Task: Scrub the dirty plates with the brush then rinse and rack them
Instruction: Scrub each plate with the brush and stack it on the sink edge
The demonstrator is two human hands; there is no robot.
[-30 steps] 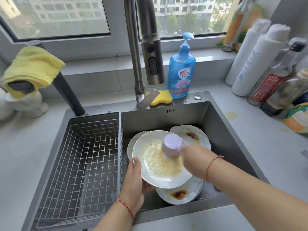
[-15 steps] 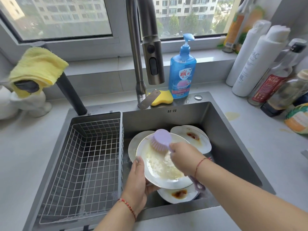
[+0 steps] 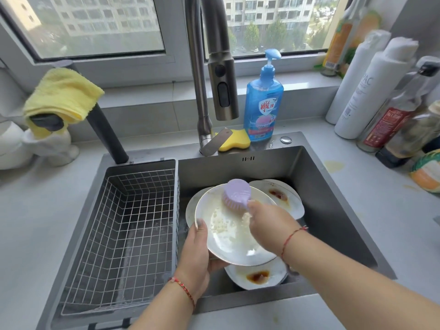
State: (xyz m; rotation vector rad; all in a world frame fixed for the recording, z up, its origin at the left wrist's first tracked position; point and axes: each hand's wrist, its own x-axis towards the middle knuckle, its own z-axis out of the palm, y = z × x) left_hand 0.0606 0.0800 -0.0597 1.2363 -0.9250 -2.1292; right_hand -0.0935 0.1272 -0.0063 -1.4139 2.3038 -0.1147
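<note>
- My left hand (image 3: 196, 256) clamps the near-left rim of the soapy plate (image 3: 232, 225), holding it tilted over the sink (image 3: 333, 210).
- My right hand (image 3: 269, 222) is closed around the purple brush (image 3: 237, 192), its bristles pressed on the plate's far edge.
- Under my hands lie 2 stained plates: 1 beyond my right hand (image 3: 283, 198), 1 below my wrists (image 3: 257, 277).
- Left of my left hand sits the wire rack (image 3: 128, 234).
- Beyond both hands rise the faucet (image 3: 222, 86) and blue soap bottle (image 3: 264, 103).

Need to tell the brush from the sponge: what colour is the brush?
Light purple, head and bristles alike. The brush shows clearly in the head view, on the held plate.
</note>
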